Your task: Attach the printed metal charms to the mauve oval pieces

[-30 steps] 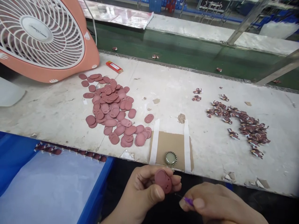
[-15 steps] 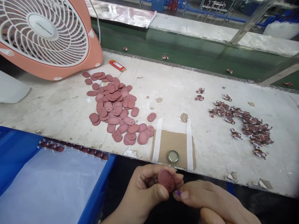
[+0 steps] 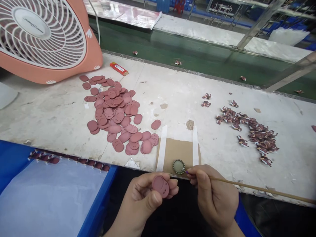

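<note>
Disc [image 3: 161, 187] in dull red, small dark marks on its face, sits pinched in the left hand [image 3: 141, 199] near the bench [image 3: 61, 131]. The right hand [image 3: 215, 196] grips a thin stick [image 3: 259, 189], purple toward one end, beside a bottle cap [image 3: 179, 167] on cardboard [image 3: 179, 148].

My right grip [image 3: 216, 197] hides part of my stick [image 3: 261, 189], edge-cropped at four o'clock; the fan [image 3: 46, 39] is cropped at ten.
</note>
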The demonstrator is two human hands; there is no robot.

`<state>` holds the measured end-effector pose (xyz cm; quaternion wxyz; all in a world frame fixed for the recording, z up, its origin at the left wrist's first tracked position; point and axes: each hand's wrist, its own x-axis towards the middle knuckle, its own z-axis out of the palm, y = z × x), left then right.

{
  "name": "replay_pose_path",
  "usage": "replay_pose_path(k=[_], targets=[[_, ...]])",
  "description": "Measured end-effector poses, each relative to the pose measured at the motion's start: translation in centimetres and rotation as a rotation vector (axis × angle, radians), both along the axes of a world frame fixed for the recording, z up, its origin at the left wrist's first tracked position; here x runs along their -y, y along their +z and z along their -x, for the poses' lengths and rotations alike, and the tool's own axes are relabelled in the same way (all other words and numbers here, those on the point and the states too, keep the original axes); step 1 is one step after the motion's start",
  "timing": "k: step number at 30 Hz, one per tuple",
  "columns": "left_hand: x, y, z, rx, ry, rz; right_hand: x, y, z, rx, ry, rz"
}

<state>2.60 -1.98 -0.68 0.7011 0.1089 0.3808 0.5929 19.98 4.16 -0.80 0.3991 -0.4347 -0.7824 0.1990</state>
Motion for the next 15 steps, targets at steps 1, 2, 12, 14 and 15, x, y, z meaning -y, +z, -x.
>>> replay_pose_path(k=[1,2,12,14,15], targets=[[0.0,0.1,0.0,-0.003,0.004,0.007,0.0,0.0,0.0,0.006,0.002,-0.004],[0.0,0.2,-0.1,-0.006,0.009,0.014,-0.1,0.0,0.1,0.007,0.004,-0.006],[-0.2,-0.2,-0.4,0.011,-0.017,-0.015,1.2,1.4,0.6,-0.248,-0.018,0.084],[-0.2,-0.1,-0.5,0.030,-0.035,-0.013,2.0,2.2,1.2,-0.395,0.009,0.085],[-0.1,0.0,-0.5,0.040,-0.041,-0.010,2.4,2.5,1.5,-0.443,0.029,0.087]])
